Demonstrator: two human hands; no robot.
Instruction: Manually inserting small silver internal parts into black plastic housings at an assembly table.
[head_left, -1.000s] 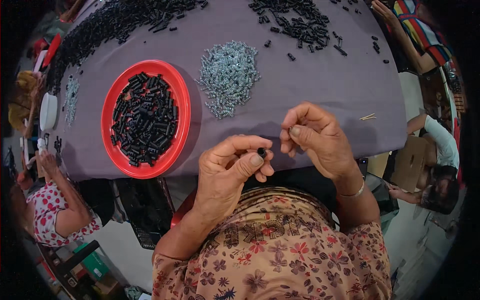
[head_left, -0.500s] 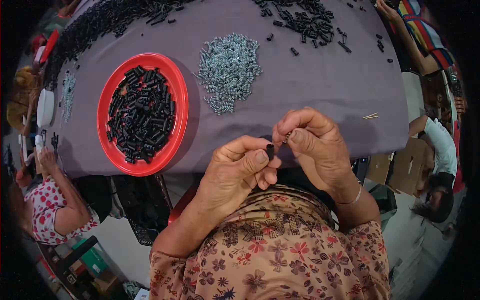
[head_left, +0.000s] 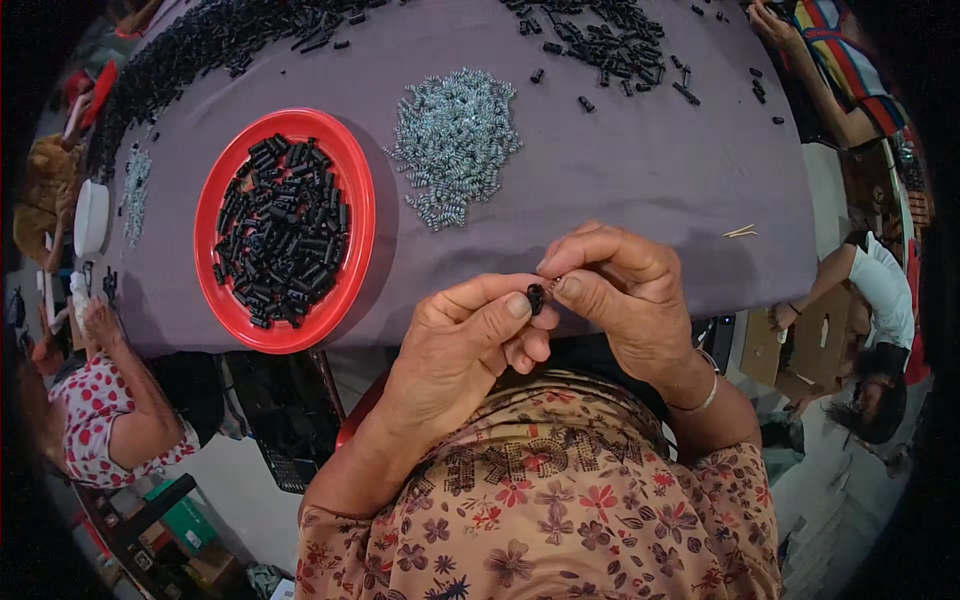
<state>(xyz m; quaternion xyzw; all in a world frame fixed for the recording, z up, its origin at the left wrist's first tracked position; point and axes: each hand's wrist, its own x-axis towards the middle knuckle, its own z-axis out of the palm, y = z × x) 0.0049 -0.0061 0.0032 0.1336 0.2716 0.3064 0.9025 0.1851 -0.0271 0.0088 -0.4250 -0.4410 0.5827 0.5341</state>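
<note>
Close in front of my body, my left hand (head_left: 448,345) pinches a short black plastic tube (head_left: 536,298) between thumb and forefinger, its open end turned toward the right hand. My right hand (head_left: 628,297) is closed on a tiny metal spring (head_left: 556,284), held at the tube's mouth. The fingertips mostly hide the spring, so I cannot tell whether any of it is inside. Beyond the left hand stands a red plate (head_left: 367,215) full of black tubes (head_left: 290,235). A heap of small silvery springs (head_left: 455,145) lies on the cloth beyond both hands.
More black parts (head_left: 210,50) cover the table's far left, with another pile (head_left: 620,45) at far right. Thin yellowish sticks (head_left: 740,231) lie right. A white dish (head_left: 91,216) stands left. Other people sit around the table; at right, one reaches toward a cardboard box (head_left: 825,330).
The right hand has moved slightly left, bringing the spring to the tube. The left hand has tilted the tube's end toward it. At right, a person's arm has reached toward the box.
</note>
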